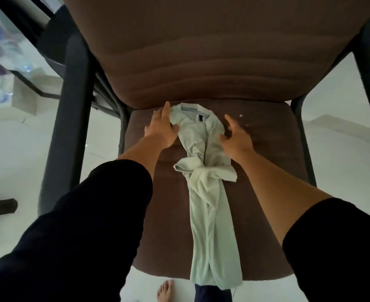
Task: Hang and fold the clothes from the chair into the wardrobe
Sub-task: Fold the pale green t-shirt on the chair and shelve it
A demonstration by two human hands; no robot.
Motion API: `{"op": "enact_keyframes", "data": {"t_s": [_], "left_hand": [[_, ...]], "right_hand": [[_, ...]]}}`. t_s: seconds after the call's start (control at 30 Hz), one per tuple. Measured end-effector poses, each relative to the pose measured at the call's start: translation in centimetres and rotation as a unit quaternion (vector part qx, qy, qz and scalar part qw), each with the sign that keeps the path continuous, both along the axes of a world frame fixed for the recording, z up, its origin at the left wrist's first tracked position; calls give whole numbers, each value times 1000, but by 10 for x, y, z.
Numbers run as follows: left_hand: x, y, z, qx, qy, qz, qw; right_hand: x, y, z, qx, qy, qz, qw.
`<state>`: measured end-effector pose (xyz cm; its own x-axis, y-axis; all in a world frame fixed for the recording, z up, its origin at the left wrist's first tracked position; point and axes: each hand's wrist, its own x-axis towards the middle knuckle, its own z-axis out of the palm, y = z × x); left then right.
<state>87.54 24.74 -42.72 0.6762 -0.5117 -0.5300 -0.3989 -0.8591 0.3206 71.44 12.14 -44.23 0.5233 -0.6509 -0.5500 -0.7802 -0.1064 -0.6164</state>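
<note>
A person stands over a brown upholstered chair, seen from above, both arms stretched forward in dark sleeves pushed up to the forearm. On the chair seat lies a pale green shirt, rumpled and gathered into a long narrow strip. Its collar end, with a checked inner band and a small dark label, sits at the back of the seat just beneath the padded backrest. Partway down, the fabric bunches into a twisted fold that spreads to either side. The lower end runs to the front of the seat and hangs a little over the front edge.

The left hand reaches to the left side of the collar, fingers straight and spread, fingertips touching or almost touching the cloth. The right hand hovers at the right side of the collar, fingers loosely spread and slightly bent, gripping nothing; whether it touches the shirt cannot be told.

The chair has dark metal armrests on both sides. Around it is a white tiled floor. A bare foot shows at the bottom edge, just in front of the seat. At the upper left is a glass surface in a dark frame, with blurred things on it.
</note>
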Motion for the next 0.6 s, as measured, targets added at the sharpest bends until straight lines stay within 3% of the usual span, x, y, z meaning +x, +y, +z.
{"op": "enact_keyframes", "data": {"t_s": [0.3, 0.47, 0.6], "left_hand": [[-2, -38, -24, -40, -48, 63, 996], [-4, -38, -12, -7, -10, 130, 991], [-3, -25, -4, 5, 5, 95, 995]], "right_hand": [[12, -8, -27, 7, 0, -9, 1000], [12, -4, -10, -8, -5, 5, 1000], [4, 6, 12, -8, -37, -10, 999]]}}
